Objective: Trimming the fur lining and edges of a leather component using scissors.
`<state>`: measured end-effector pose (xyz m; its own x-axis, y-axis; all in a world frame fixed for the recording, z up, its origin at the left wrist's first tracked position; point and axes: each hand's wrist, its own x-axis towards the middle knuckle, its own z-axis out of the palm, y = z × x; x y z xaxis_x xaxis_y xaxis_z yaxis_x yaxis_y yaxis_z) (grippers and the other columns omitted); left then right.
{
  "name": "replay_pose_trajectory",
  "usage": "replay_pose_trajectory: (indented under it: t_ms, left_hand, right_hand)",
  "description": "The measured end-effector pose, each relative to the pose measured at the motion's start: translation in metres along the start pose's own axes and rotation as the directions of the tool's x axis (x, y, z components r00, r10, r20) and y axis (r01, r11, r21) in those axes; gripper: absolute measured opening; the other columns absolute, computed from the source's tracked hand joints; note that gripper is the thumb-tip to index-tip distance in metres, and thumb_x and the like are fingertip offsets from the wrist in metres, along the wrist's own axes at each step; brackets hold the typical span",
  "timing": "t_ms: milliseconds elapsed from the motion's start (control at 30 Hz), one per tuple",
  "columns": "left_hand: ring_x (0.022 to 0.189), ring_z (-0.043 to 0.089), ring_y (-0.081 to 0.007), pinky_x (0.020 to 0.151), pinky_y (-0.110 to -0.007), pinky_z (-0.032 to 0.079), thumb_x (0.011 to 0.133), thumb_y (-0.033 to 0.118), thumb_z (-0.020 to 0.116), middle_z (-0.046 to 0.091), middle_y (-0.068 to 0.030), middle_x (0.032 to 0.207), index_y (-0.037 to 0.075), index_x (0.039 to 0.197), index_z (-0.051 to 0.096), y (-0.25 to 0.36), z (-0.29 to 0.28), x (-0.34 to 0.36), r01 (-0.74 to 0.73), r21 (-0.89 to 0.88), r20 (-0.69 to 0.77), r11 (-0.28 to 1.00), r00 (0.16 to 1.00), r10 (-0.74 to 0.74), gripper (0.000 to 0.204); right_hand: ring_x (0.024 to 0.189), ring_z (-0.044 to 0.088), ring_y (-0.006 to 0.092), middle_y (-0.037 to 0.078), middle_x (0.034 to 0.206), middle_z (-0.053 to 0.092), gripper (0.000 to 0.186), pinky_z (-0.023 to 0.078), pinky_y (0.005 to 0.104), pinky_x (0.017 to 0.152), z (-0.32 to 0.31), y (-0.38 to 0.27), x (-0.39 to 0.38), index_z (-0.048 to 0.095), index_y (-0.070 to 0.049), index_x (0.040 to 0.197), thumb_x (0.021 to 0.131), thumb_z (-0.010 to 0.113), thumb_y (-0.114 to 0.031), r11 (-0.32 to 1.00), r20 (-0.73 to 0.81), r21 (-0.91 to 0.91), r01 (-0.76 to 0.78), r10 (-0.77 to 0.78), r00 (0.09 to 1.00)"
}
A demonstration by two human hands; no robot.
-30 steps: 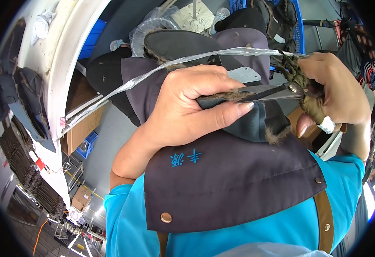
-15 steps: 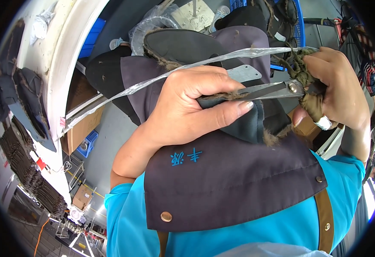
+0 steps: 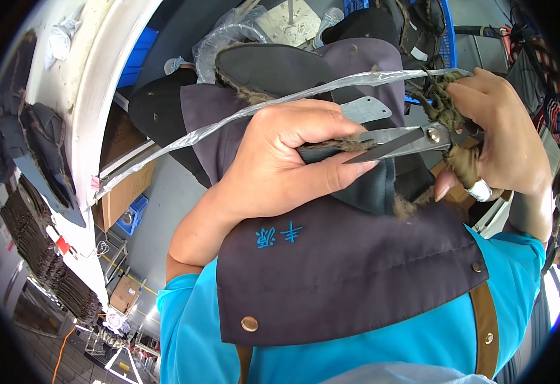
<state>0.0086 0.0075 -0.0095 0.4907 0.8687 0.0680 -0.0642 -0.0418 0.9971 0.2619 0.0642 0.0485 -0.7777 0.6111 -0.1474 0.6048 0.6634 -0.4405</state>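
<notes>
Closest in: dark apron bib covering the chest over a bright blue shirt. Left hand pinching a dark grey, fur-edged piece between thumb and fingers, above the lap's near edge; brown fur showing along the piece's upper side and at its right corner. Right hand closing round the handles of metal scissors, handles being bound in olive cloth. Blades standing slightly apart, pointing left, reaching the fur beside the left thumb. White band circling part of the right hand.

Just beyond the left hand: flat grey strip with small holes, its rounded end showing. Twisted clear plastic running from the bench edge across the lap toward the right hand. Second fur-edged piece, rounded, lying toward the lap's far left corner.

Left: white bench carrying dark pieces near its edge and crumpled white cloth toward its far end. Farther: clear plastic bag bunching beyond the lap; blue basket holding more dark pieces, ahead right.
</notes>
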Motion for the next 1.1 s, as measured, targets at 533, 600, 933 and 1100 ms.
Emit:
replay_pose_trajectory:
  t_ms: [533,600,933,1100]
  left_hand:
    - [0.057,0.050,-0.0145,0.052,-0.026,0.038,0.073,0.008,0.070,0.056,-0.0058,0.065,0.001,0.083,0.064,0.001,0.002,0.003,0.051,0.003,-0.006,0.999,0.999,-0.051,0.013]
    - [0.057,0.050,-0.0144,0.052,-0.026,0.038,0.074,0.008,0.069,0.056,-0.0057,0.066,0.001,0.082,0.064,0.002,0.002,0.004,0.071,0.001,0.009,0.997,0.997,-0.071,0.012]
    - [0.063,0.051,-0.0068,0.056,-0.022,0.040,0.078,0.009,0.068,0.059,-0.0024,0.072,0.000,0.086,0.064,-0.006,0.006,-0.006,0.105,-0.159,-0.085,0.982,0.989,-0.120,0.013]
    - [0.065,0.051,-0.0041,0.058,-0.019,0.041,0.075,0.013,0.072,0.061,-0.0008,0.075,0.000,0.091,0.063,-0.006,0.003,0.001,0.118,-0.284,-0.091,0.951,0.985,-0.149,0.023]
  right_hand:
    - [0.059,0.039,0.0341,0.012,0.057,0.039,0.052,0.031,0.0391,0.052,0.002,-0.001,0.002,0.040,-0.002,0.063,0.038,0.076,-0.030,0.998,-0.031,-0.069,0.007,-0.010,0.999]
    - [0.058,0.039,0.0341,0.012,0.057,0.039,0.054,0.031,0.0391,0.052,0.002,-0.001,0.002,0.040,-0.002,0.063,0.037,0.077,-0.032,0.998,-0.033,-0.061,0.008,-0.010,0.999]
    - [0.053,0.050,0.0161,0.004,0.058,0.047,0.046,0.035,0.0297,0.048,0.023,0.013,0.009,0.050,0.000,0.069,0.058,0.083,-0.031,0.796,0.047,0.597,-0.096,0.085,0.995]
    - [0.050,0.040,0.0057,-0.002,0.057,0.043,0.055,0.031,0.0188,0.046,0.070,0.002,0.012,0.052,-0.002,0.086,0.079,0.057,-0.056,0.225,-0.032,0.972,-0.072,0.430,0.902]
